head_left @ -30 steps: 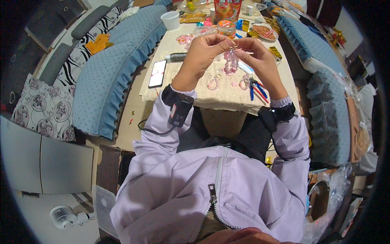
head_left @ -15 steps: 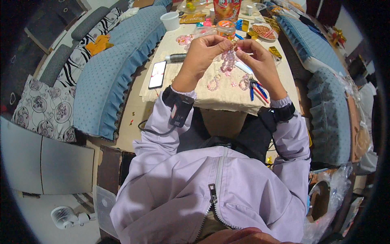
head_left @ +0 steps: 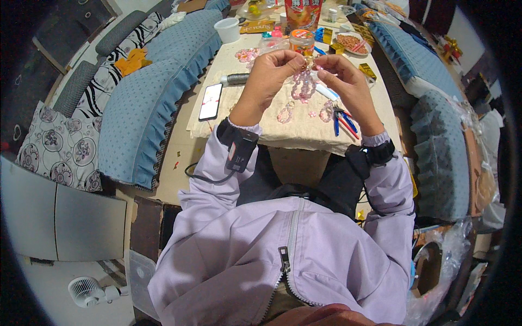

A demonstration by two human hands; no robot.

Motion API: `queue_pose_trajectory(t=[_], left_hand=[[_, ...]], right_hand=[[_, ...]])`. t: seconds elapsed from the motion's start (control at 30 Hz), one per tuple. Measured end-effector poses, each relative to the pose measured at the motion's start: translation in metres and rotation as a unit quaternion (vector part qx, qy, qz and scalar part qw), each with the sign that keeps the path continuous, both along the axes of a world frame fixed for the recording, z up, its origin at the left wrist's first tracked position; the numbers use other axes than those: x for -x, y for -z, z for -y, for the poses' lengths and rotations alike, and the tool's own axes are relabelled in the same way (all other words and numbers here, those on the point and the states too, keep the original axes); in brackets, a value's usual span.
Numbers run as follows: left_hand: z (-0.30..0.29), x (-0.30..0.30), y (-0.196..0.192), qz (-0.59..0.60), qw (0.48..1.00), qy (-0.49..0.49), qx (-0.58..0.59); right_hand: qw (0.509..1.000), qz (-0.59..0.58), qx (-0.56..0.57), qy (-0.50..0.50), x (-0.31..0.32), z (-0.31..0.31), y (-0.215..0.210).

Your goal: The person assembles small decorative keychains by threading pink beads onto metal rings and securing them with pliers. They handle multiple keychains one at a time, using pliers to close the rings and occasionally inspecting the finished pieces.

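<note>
Over the table, my left hand (head_left: 270, 72) pinches the gold-coloured ring or clasp (head_left: 308, 63) at the top of a pink beaded strand (head_left: 303, 88). The strand hangs down between my hands in a loop. My right hand (head_left: 346, 77) has thumb and forefinger closed at the clasp's other side; its fingertips touch the top of the strand, though the exact piece is too small to make out. Below lie two small beaded loops, one to the left (head_left: 285, 112) and another to the right (head_left: 327, 111). Blue-and-red-handled pliers (head_left: 343, 123) rest beside the right one.
A lit phone (head_left: 210, 101) and a grey spool (head_left: 235, 79) lie left of my hands. Behind them stand an orange-lidded jar (head_left: 302, 41), a white tub (head_left: 227, 30), a red cup (head_left: 303, 15) and a plate of small brown pieces (head_left: 348, 42). Blue sofas (head_left: 147, 98) flank the table.
The beaded strand has swung a little and now hangs as a more open loop. The gold clasp shows more clearly between my fingertips. Both hands stay nearly in place.
</note>
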State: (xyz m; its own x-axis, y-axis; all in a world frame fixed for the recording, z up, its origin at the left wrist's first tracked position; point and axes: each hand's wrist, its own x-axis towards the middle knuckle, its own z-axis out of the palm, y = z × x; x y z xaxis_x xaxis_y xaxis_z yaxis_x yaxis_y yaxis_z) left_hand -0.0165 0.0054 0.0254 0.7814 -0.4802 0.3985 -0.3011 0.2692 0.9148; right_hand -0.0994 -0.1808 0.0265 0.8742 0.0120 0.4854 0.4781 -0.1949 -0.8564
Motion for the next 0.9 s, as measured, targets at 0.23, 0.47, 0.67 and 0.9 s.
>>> queue_pose_trajectory(t=[0.23, 0.47, 0.67, 0.9], left_hand=[[-0.002, 0.0, 0.002, -0.022, 1.0, 0.007, 0.003], [-0.001, 0.001, 0.006, -0.021, 1.0, 0.003, -0.007], [-0.004, 0.001, 0.012, -0.001, 1.0, 0.029, -0.005], [-0.024, -0.014, 0.042, -0.015, 0.998, -0.051, -0.042]], right_hand=[[0.999, -0.008, -0.018, -0.035, -0.002, 0.003, 0.001], [1.0, -0.016, -0.02, -0.016, -0.003, -0.001, 0.0], [1.0, -0.015, -0.007, -0.009, -0.011, -0.004, 0.007], [1.0, -0.008, -0.022, 0.004, -0.01, 0.005, 0.019]])
